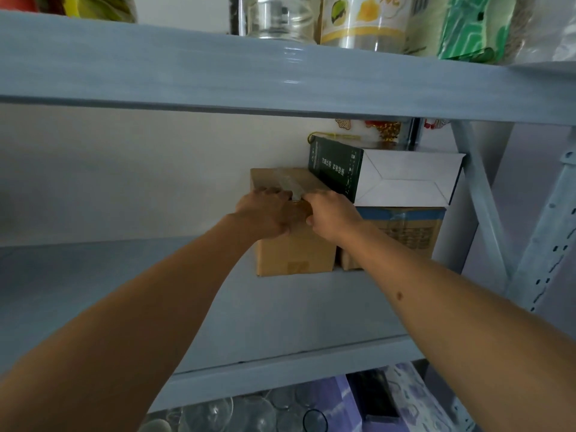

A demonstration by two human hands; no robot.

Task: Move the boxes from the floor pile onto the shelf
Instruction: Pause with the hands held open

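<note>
The shelf point(124, 307) has bare board on its left half, so there is room to spare on that side. The left hand point(268, 213) curls over the top front edge of the plain cardboard box point(294, 254), which stands on the shelf against the back wall, and the right hand point(333, 216) grips the same edge just beside it. To seat it well, press evenly with both hands so it slides square, snug to the printed carton point(405, 232) on its right (the green and white box point(386, 179) stacked there overhangs the plain box's top, so avoid knocking it), then let go gently
</note>
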